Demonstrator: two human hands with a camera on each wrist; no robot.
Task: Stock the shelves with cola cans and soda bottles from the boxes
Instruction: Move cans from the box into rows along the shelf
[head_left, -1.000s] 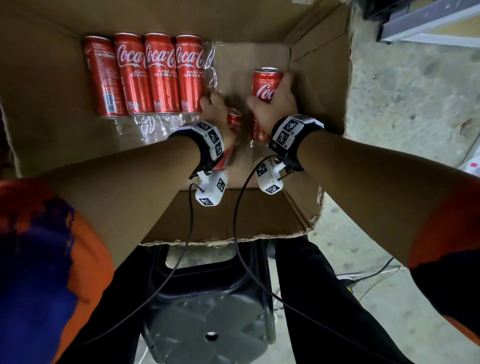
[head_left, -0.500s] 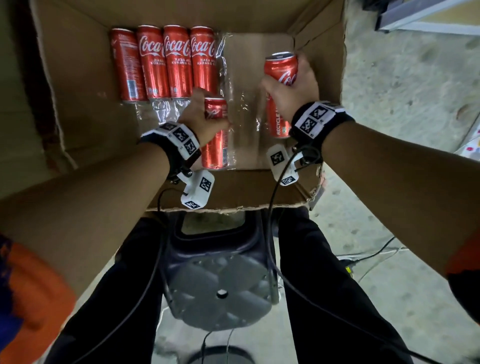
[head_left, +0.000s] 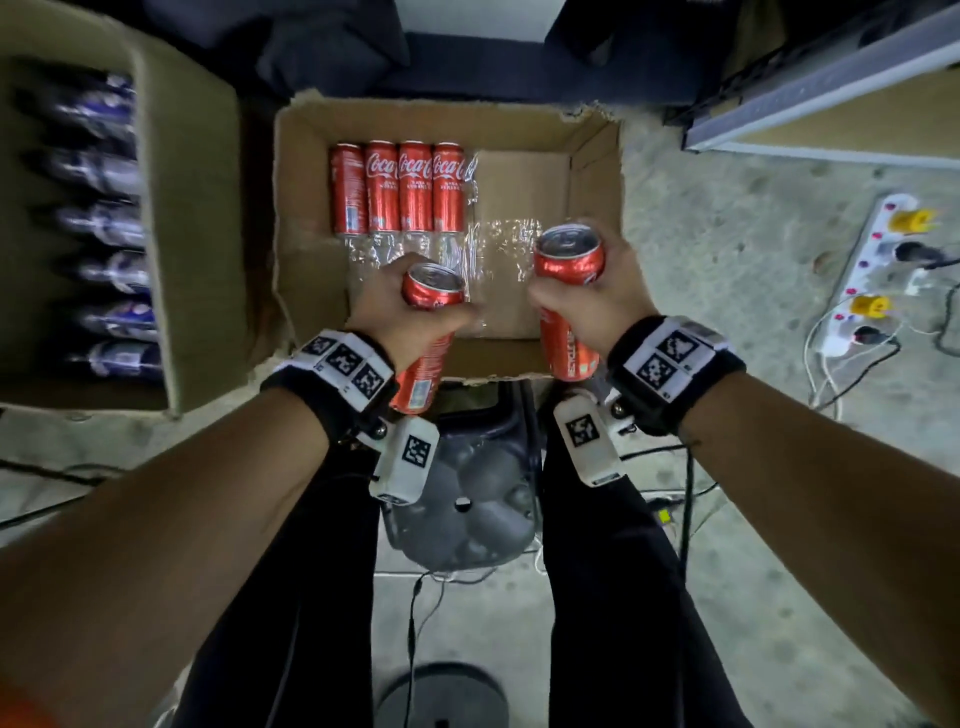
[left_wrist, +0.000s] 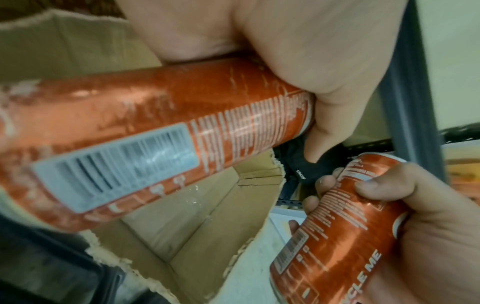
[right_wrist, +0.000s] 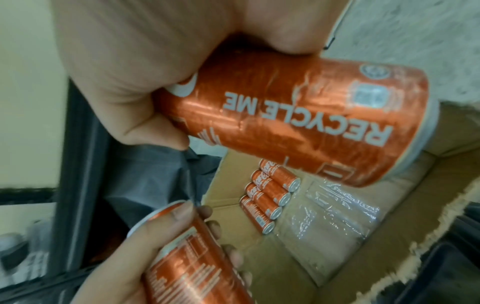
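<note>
**A cola can in each hand, above the open box**

From the head view, the cardboard box (head_left: 291, 218) sits on the floor with four cola cans (head_left: 397, 187) lying side by side against its far-left corner, loose plastic wrap (head_left: 498, 244) beside them. The left hand (head_left: 395, 312) is wrapped round one red can (head_left: 423, 358) over the box's near edge; the right hand (head_left: 587, 301) is curled round a second can (head_left: 569, 249) over the box's near-right corner. Left of the box stands another carton of bottles (head_left: 109, 223) (too blurred to read).

The left wrist view shows the left hand's can (left_wrist: 145, 131) barcode-side up, with the box's torn rim below it.

In the right wrist view, the right hand's can (right_wrist: 306, 121) reads "RECYCLE ME", held above the box floor.
</note>
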